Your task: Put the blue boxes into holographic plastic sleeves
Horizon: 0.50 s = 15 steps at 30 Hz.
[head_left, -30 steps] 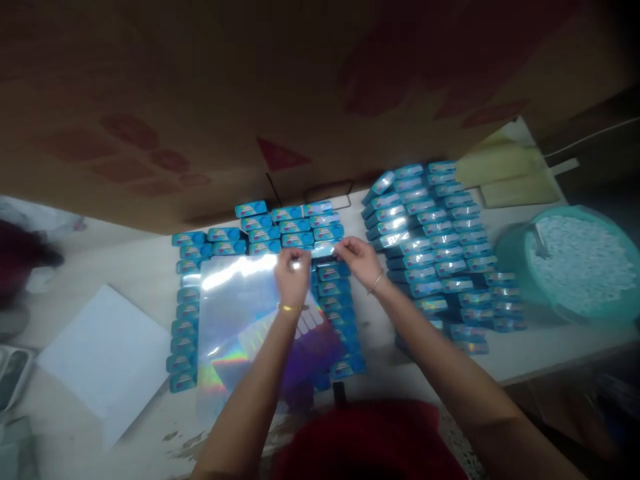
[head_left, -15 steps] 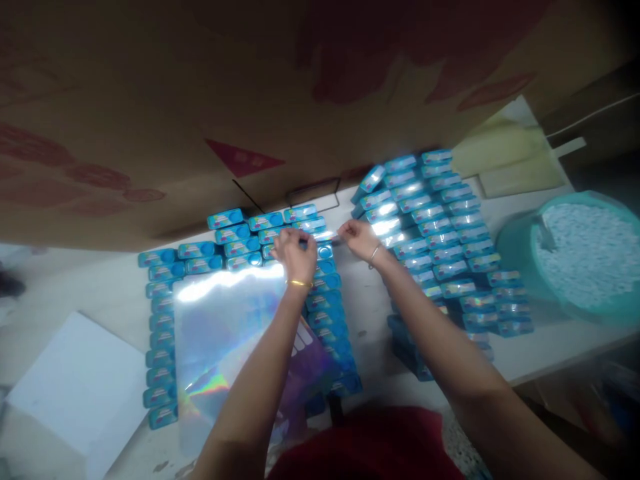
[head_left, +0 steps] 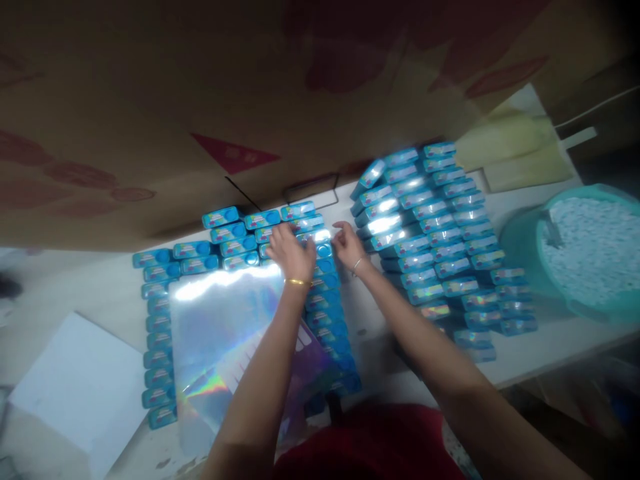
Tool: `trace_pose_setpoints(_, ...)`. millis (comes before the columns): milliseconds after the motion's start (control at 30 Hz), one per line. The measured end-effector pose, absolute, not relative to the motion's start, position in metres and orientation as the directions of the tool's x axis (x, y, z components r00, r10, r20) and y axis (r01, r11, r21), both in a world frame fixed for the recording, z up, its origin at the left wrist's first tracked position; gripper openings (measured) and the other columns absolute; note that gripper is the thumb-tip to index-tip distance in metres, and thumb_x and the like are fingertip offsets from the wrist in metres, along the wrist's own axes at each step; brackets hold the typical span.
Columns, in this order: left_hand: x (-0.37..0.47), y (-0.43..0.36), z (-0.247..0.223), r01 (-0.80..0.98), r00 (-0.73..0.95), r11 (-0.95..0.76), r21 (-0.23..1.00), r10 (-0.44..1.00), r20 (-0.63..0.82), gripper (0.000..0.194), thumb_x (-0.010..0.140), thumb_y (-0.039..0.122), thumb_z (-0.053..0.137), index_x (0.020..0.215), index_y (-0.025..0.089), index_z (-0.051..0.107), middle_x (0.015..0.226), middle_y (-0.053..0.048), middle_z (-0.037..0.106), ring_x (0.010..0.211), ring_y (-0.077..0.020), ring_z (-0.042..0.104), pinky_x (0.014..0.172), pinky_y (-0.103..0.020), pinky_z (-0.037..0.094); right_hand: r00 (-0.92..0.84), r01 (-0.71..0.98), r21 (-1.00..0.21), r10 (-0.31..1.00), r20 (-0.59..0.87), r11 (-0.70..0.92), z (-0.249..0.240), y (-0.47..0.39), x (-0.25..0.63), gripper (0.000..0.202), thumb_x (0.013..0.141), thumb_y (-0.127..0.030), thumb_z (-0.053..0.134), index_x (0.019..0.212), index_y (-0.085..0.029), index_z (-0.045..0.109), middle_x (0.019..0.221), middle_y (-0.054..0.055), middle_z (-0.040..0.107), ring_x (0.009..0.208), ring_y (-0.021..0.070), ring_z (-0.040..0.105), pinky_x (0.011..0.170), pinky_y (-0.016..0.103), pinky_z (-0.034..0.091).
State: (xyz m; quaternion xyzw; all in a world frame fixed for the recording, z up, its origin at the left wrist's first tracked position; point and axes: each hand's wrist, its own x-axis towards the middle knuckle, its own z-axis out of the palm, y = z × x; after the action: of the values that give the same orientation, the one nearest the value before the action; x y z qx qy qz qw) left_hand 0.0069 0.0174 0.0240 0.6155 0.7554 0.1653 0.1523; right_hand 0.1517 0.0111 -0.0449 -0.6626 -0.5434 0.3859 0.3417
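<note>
My left hand (head_left: pixel 291 253), a gold bangle at its wrist, lies with fingers stretched over the small blue boxes (head_left: pixel 241 246) at the back of the left group. No object shows in it. To its right, my right hand (head_left: pixel 349 248) hovers by the end of a shiny-topped blue box (head_left: pixel 316 237). Its index finger and thumb are curved and apart, with nothing visible between them. Under my left forearm is a shiny iridescent sheet (head_left: pixel 215 327), partly over a purple printed piece (head_left: pixel 311 363).
Rows of blue boxes (head_left: pixel 433 237) stand to the right. Beyond them is a turquoise tub (head_left: pixel 525 250) of small white pieces. A large cardboard box (head_left: pixel 165 87) walls off the back. A white board (head_left: pixel 80 387) lies at left, and a yellowish sheet (head_left: pixel 530 153) at the back right.
Both hands were pinched close together over the back boxes. Now the left fingers have spread out flat, and the right fingers have parted. The view has shifted slightly.
</note>
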Motion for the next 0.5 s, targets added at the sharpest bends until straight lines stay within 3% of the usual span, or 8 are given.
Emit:
trace_pose_setpoints(100, -0.001, 0.009, 0.027, 0.918, -0.01, 0.012, 0.396, 1.0, -0.008, 0.033, 0.085, 0.017, 0.044, 0.113, 0.024, 0.061, 0.124, -0.012, 0.054, 0.11, -0.0299, 0.046, 0.086, -0.043, 0.032, 0.138, 0.453, -0.89, 0.99, 0.019, -0.046, -0.048, -0.01, 0.144, 0.042, 0.088, -0.024, 0.041, 0.127, -0.015, 0.054, 0.082, 0.002, 0.052, 0.077, 0.0163, 0.053, 0.078, 0.029, 0.046)
trace_pose_setpoints(200, -0.005, -0.002, 0.02, 0.92, 0.155, -0.138, 0.367, 0.988, -0.015, 0.041, 0.086, 0.013, 0.04, 0.119, 0.027, 0.06, 0.138, -0.01, 0.048, 0.115, -0.0318, 0.042, 0.087, -0.046, 0.031, 0.022, 0.488, -0.869, 0.994, 0.108, 0.084, -0.049, -0.024, 0.143, 0.047, 0.092, -0.019, 0.031, 0.135, -0.018, 0.05, 0.09, 0.005, 0.051, 0.086, 0.0166, 0.054, 0.082, 0.029, 0.046)
trace_pose_setpoints(300, -0.003, -0.006, 0.012, 0.904, 0.204, -0.172, 0.392, 0.978, -0.043, 0.045, 0.083, 0.01, 0.043, 0.122, 0.027, 0.059, 0.144, -0.01, 0.044, 0.118, -0.033, 0.041, 0.088, -0.047, 0.031, -0.145, 0.644, -0.757, 0.989, 0.02, 0.11, -0.05, -0.026, 0.153, 0.056, 0.087, -0.01, 0.033, 0.141, -0.019, 0.044, 0.094, 0.008, 0.054, 0.09, 0.0195, 0.054, 0.083, 0.031, 0.046)
trace_pose_setpoints(400, -0.012, -0.008, 0.017, 0.875, 0.229, -0.187, 0.446, 0.972, -0.041, 0.045, 0.083, 0.011, 0.044, 0.123, 0.028, 0.057, 0.147, -0.01, 0.042, 0.123, -0.0328, 0.04, 0.092, -0.049, 0.032, -0.22, 0.815, -0.571, 0.964, -0.149, 0.098, -0.042, -0.021, 0.167, 0.057, 0.08, -0.006, 0.04, 0.135, -0.019, 0.053, 0.092, 0.011, 0.058, 0.087, 0.0228, 0.052, 0.078, 0.032, 0.045)
trace_pose_setpoints(500, -0.052, -0.025, 0.036, 0.81, 0.26, -0.218, 0.544, 0.966, 0.0, 0.04, 0.089, 0.019, 0.041, 0.126, 0.023, 0.055, 0.138, -0.012, 0.05, 0.122, -0.0275, 0.045, 0.097, -0.044, 0.035, -0.132, 0.83, -0.551, 0.99, -0.055, 0.08, -0.017, -0.027, 0.163, 0.053, 0.085, -0.01, 0.038, 0.137, -0.017, 0.049, 0.098, 0.012, 0.058, 0.09, 0.0244, 0.053, 0.079, 0.034, 0.045)
